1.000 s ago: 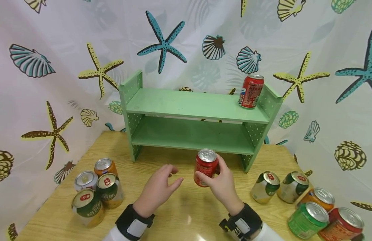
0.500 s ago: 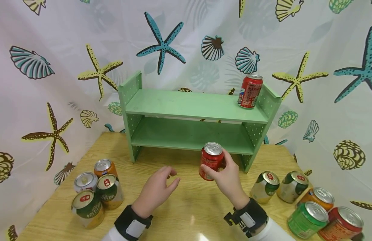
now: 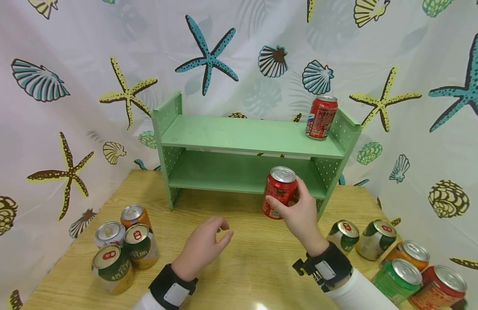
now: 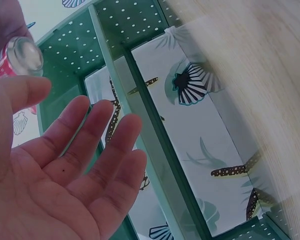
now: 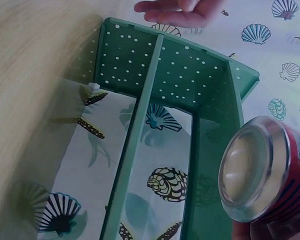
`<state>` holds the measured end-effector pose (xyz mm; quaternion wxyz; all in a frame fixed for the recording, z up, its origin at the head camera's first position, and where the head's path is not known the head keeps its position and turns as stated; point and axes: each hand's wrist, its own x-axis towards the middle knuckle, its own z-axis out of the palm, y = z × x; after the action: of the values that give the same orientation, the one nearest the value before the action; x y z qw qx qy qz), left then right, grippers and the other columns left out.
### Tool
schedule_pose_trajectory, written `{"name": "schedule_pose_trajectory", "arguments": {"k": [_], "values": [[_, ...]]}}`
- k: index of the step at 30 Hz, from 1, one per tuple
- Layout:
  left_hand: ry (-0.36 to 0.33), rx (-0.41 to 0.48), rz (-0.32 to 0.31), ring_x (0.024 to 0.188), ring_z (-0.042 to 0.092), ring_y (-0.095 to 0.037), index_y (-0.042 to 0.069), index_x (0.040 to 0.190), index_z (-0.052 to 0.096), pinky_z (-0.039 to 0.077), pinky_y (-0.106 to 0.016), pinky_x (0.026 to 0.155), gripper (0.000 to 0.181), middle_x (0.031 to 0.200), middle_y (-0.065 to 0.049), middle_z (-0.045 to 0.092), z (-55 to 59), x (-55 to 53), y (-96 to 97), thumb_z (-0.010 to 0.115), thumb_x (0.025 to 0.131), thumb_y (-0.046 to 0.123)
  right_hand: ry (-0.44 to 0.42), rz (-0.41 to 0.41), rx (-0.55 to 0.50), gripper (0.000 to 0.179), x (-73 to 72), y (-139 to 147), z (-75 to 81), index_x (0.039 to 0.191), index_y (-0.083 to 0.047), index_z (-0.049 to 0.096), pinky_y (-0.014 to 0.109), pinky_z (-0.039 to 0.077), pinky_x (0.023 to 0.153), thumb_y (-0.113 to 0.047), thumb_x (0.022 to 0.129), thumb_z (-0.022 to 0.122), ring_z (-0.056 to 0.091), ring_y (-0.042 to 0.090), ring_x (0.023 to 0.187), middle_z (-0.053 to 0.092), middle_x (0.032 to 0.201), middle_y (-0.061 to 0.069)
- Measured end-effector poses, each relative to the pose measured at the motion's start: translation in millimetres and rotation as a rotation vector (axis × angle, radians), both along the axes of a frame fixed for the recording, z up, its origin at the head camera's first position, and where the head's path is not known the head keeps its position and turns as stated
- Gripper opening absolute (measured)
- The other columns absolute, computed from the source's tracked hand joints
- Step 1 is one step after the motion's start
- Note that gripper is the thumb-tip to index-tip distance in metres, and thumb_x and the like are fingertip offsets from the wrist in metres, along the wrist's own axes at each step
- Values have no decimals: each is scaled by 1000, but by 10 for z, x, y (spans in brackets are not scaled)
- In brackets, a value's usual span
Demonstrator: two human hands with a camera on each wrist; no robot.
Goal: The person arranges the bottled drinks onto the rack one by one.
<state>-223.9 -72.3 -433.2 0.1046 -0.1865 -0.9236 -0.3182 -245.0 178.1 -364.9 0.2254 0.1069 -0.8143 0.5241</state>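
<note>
My right hand point(image 3: 302, 217) grips a red soda can point(image 3: 279, 193) by its side and holds it upright in front of the lower shelf of a green shelf unit point(image 3: 239, 170). In the right wrist view the silver base of the can point(image 5: 247, 170) fills the right edge. My left hand point(image 3: 204, 245) hovers over the table with fingers relaxed and nothing in it; its palm and loosely spread fingers point(image 4: 115, 140) show in the left wrist view. Another red can point(image 3: 322, 118) stands at the right end of the top shelf.
Left on the wooden table point(image 3: 239, 267) is a cluster of several cans, among them a green-and-white can point(image 3: 114, 267) and an orange can point(image 3: 135, 215). More cans stand at the right, including a green can point(image 3: 395, 280) and a red can point(image 3: 440, 288). A patterned curtain point(image 3: 239, 43) hangs behind.
My right hand has carried the red can up and to the right, from over the table to in front of the lower shelf. The left hand has hardly moved.
</note>
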Motion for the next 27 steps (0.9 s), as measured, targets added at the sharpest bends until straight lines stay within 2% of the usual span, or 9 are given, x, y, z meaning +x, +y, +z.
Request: {"name": "schedule_pose_trajectory", "arguments": {"k": [8, 16, 23, 27], "values": [[-10, -14, -5, 77, 60, -10, 13, 101, 69, 53, -30, 71, 12, 104, -4, 70, -10, 2, 21, 71, 98, 25, 42, 17, 1, 72, -59, 44, 212, 148, -8, 49, 21, 56, 83, -19, 86, 86, 67, 27, 110, 67, 131, 14], [-25, -27, -25, 75, 58, -9, 13, 100, 68, 51, -28, 69, 14, 103, -6, 71, -41, 20, 33, 71, 98, 26, 89, 14, 10, 67, -110, 74, 397, 144, -6, 52, 15, 54, 82, -19, 87, 84, 66, 23, 107, 67, 129, 13], [-25, -29, -30, 68, 52, -6, 12, 101, 68, 50, -27, 67, 14, 103, -6, 71, -69, 21, 38, 71, 99, 26, 77, 10, 4, 66, -118, 108, 505, 145, -7, 51, 12, 53, 84, -21, 89, 83, 65, 20, 110, 67, 131, 11], [-29, -32, -35, 74, 57, -9, 13, 100, 68, 51, -29, 69, 14, 101, -5, 71, -86, 21, 38, 71, 98, 26, 69, 4, 4, 67, -139, 119, 549, 145, -6, 50, 13, 52, 86, -23, 90, 82, 64, 21, 115, 65, 133, 11]]}}
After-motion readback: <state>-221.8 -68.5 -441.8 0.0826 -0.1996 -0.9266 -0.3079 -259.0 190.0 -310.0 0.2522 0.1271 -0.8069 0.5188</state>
